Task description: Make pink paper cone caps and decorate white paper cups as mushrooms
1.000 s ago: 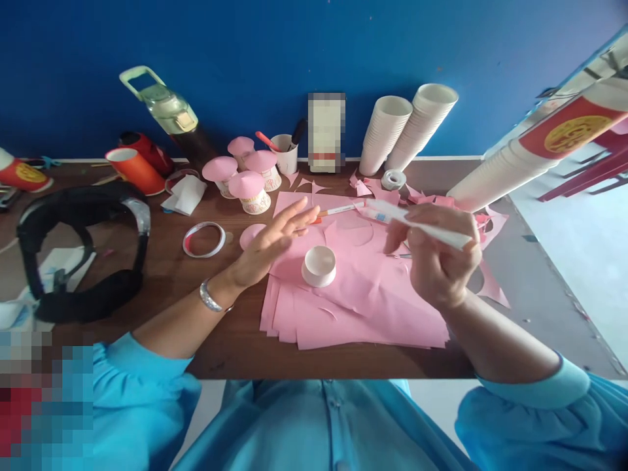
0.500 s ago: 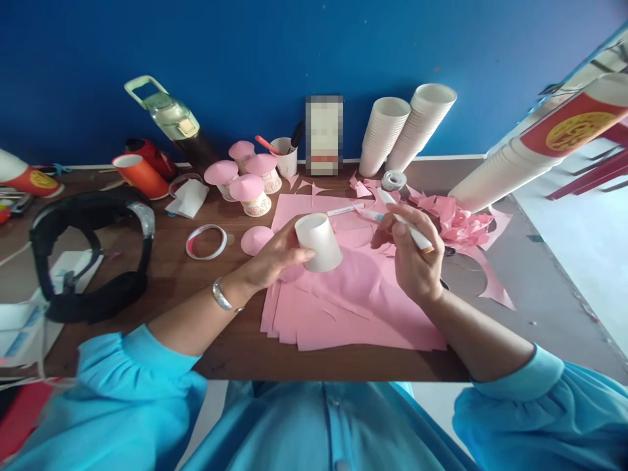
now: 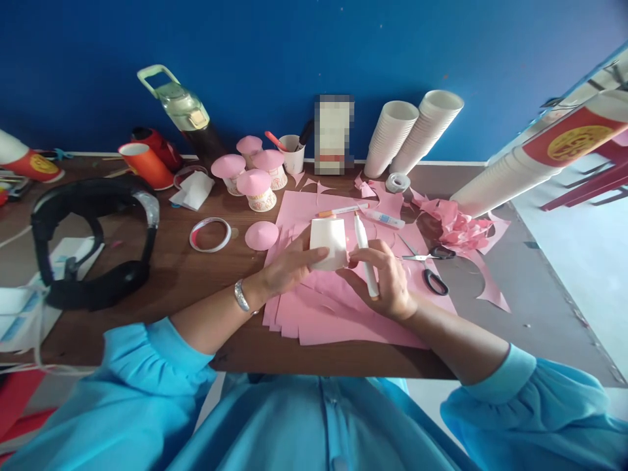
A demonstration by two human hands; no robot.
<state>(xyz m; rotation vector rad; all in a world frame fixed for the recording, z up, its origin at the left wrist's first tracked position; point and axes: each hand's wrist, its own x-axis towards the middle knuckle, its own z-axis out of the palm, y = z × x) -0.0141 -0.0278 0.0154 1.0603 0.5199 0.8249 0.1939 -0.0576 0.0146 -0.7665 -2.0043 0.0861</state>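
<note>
My left hand (image 3: 292,265) grips a white paper cup (image 3: 328,239), its thumb pressed on the side. Close to the cup's right side, my right hand (image 3: 385,278) holds a white marker (image 3: 366,255) between the fingers, and those fingertips reach the cup's lower edge. Beneath both hands lie stacked pink paper sheets (image 3: 338,314). A pink paper cone (image 3: 261,235) rests on the table left of the cup. Behind it stand several small decorated cups with pink cone tops (image 3: 258,190). Another marker (image 3: 343,210) and a glue tube (image 3: 385,219) lie on the paper beyond the cup.
Scissors (image 3: 426,261) and crumpled pink scraps (image 3: 461,226) lie to the right. Stacked white cups (image 3: 392,137) stand against the blue wall, beside a blurred upright panel (image 3: 334,134). A tape roll (image 3: 210,234), a bottle (image 3: 189,118) and a black headband device (image 3: 93,190) occupy the left.
My right hand has come left and down to the cup, and the marker now points away from me. The cup stands more upright in my left hand. The scissors have come into view.
</note>
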